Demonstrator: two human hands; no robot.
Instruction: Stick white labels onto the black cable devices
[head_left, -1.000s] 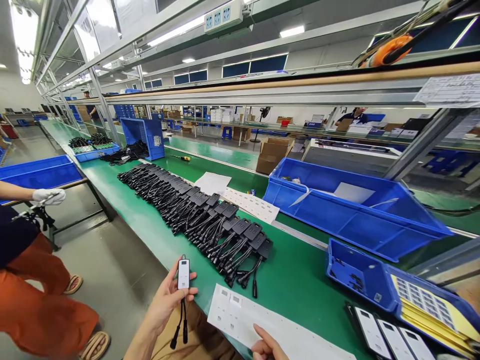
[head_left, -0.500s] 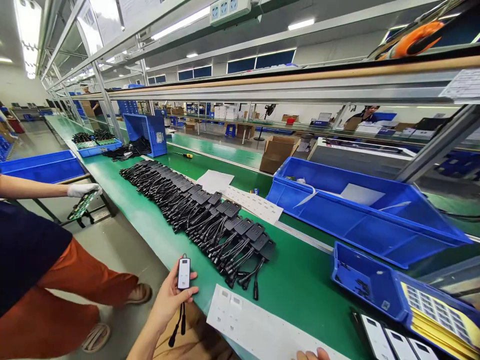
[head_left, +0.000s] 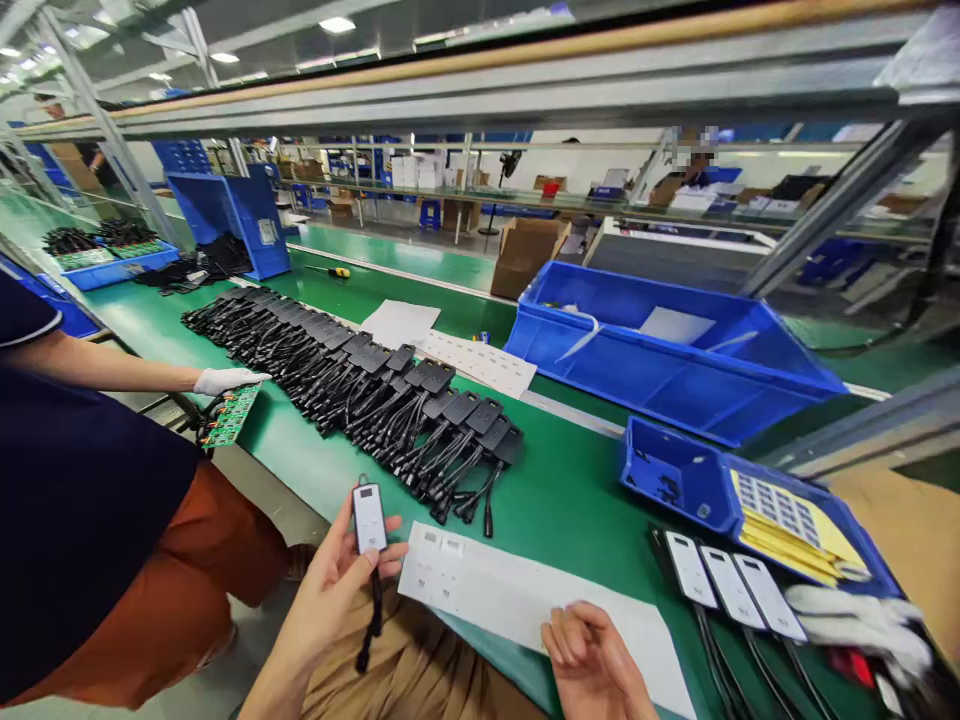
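My left hand [head_left: 334,585] grips a small white-faced adapter module [head_left: 369,518] upright near the bench's front edge, its black cables [head_left: 370,620] dangling below. My right hand [head_left: 592,662] rests on a long white label sheet [head_left: 487,590] lying on the green bench, fingers curled and pinched together on its lower edge. A long row of black modules with cables [head_left: 360,385] stretches away across the bench just beyond the sheet. Three white-faced finished modules [head_left: 724,580] lie to the right.
A co-worker in orange trousers stands at my left, a gloved hand [head_left: 223,380] holding a green circuit board [head_left: 229,417] at the bench edge. A large blue bin [head_left: 667,385] and small blue bins [head_left: 675,480] with yellow label sheets [head_left: 795,535] sit right; white gloves [head_left: 855,615] lie far right.
The view tilted down and shifted. The co-worker stepped closer and brought the circuit board to the bench edge. My right hand came up onto the label sheet; my left still holds the module.
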